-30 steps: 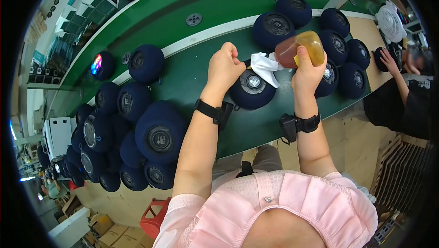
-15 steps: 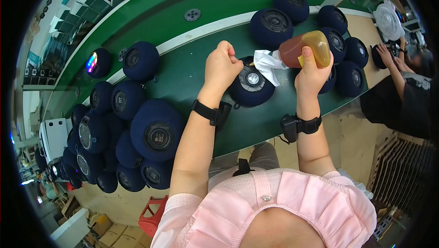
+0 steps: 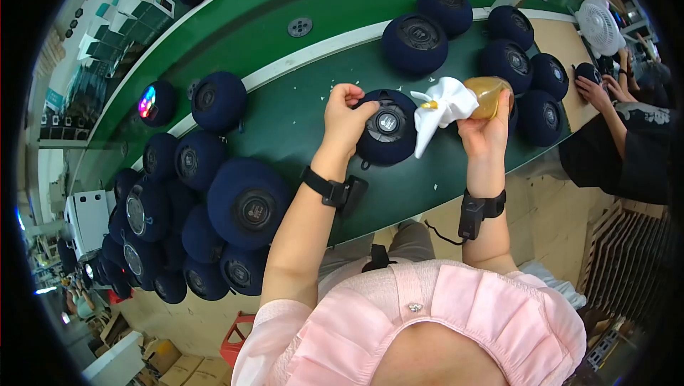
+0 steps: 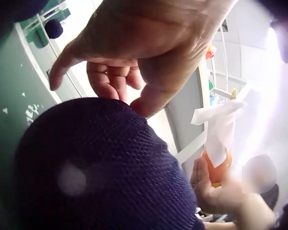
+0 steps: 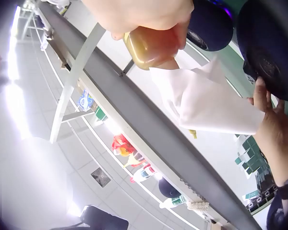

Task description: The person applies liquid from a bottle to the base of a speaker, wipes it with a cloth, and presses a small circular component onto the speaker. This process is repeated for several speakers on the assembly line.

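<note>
A round navy fabric-covered speaker (image 3: 394, 149) lies on the green bench with its black base and white label facing up. At its left rim is my left hand (image 3: 346, 121), thumb and fingertips pinching the edge; the left wrist view shows them at the top of the knitted cover (image 4: 96, 158). My right hand (image 3: 486, 137) grips a squeeze bottle (image 3: 491, 94) of amber liquid, tilted to the right of the speaker. White tissue (image 3: 443, 105) wraps the bottle's neck, and a yellow nozzle tip (image 3: 429, 105) pokes through it.
More navy speakers (image 3: 251, 204) crowd the bench at left, and others (image 3: 415, 44) stand at the back right. One at left has a lit, coloured face (image 3: 147, 102). A white fan (image 3: 600, 26) and another person's hands (image 3: 595, 94) are at far right.
The bottle has swung away from the speaker's base, its nozzle now turned toward the head camera. My left hand has shifted slightly down, its fingers spreading a little at the speaker's rim.
</note>
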`<state>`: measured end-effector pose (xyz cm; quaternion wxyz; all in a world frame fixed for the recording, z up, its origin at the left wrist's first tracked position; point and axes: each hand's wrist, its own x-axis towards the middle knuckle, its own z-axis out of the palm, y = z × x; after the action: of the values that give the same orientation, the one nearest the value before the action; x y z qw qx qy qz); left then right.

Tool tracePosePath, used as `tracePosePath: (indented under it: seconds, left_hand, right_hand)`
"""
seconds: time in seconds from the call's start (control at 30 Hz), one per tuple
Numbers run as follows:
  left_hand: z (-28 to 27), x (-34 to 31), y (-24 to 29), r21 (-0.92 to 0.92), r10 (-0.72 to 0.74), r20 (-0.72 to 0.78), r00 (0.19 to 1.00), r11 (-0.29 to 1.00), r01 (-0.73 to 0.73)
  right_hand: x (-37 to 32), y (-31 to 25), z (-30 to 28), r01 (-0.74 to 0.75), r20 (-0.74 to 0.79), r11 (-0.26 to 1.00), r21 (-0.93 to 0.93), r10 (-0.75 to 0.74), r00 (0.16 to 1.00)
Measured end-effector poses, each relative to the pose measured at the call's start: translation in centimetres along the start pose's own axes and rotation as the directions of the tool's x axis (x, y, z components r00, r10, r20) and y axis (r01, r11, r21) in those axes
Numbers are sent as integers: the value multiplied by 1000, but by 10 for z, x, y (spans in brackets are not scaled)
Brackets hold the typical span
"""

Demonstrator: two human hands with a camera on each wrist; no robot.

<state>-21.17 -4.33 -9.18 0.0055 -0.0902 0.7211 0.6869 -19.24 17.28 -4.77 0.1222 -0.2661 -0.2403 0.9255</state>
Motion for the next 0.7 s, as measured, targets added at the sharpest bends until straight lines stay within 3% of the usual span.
tracePosePath:
  seconds: [0.03, 0.07, 0.1, 0.13, 0.23, 0.3, 0.37, 0.43, 0.5, 0.57, 0.6, 0.63, 0.7]
  left_hand:
    - [1, -4, 1, 1, 3, 5, 1000, 1000, -3]
    - [1, -10, 4, -296, -93, 0, 996, 951, 89]
    - [3, -14, 8, -565, -189, 23, 982, 807, 169]
    - [4, -13, -6, -636, -174, 11, 985, 758, 141]
    - [23, -16, -16, -722, -296, 13, 955, 658, 213]
    - [34, -12, -22, -761, -246, 44, 968, 619, 192]
    - [49, -10, -22, -780, -322, 44, 946, 580, 234]
    - [59, -4, -25, -782, -259, 122, 958, 569, 253]
    - [70, -2, -27, -731, -141, 124, 982, 656, 187]
    - [67, 4, -32, -370, -21, 78, 997, 928, 49]
    - [61, -3, -19, -68, 190, 5, 982, 980, -189]
    - [47, -15, 7, 170, 407, 4, 913, 900, -402]
    - [6, -29, 41, 593, 715, 58, 697, 537, -600]
  right_hand:
    - [-4, -4, -2, 5, -1, 1000, 4, -5, 1000]
    - [-7, -8, -3, 7, -30, 1000, 9, -6, 1000]
    - [-9, -13, -3, 8, -61, 1000, 14, -7, 998]
    - [-10, -19, -6, -25, -62, 999, 34, 27, 998]
    - [-12, -35, -21, -22, -66, 998, 58, 25, 997]
    - [-18, -45, -26, -28, -73, 997, 78, 34, 997]
    - [-17, -53, -37, -44, -42, 994, 101, 49, 998]
    - [-18, -60, -42, -5, -70, 995, 97, 12, 997]
    - [-20, -65, -47, 24, -89, 998, 50, -20, 996]
    - [-26, -70, -43, 22, -139, 999, 44, -16, 990]
    - [-22, -73, -50, 19, -117, 999, 41, -14, 993]
    - [-19, -78, -59, 20, -98, 999, 38, -16, 995]
    - [-15, -83, -71, -38, -7, 999, 35, 38, 999]
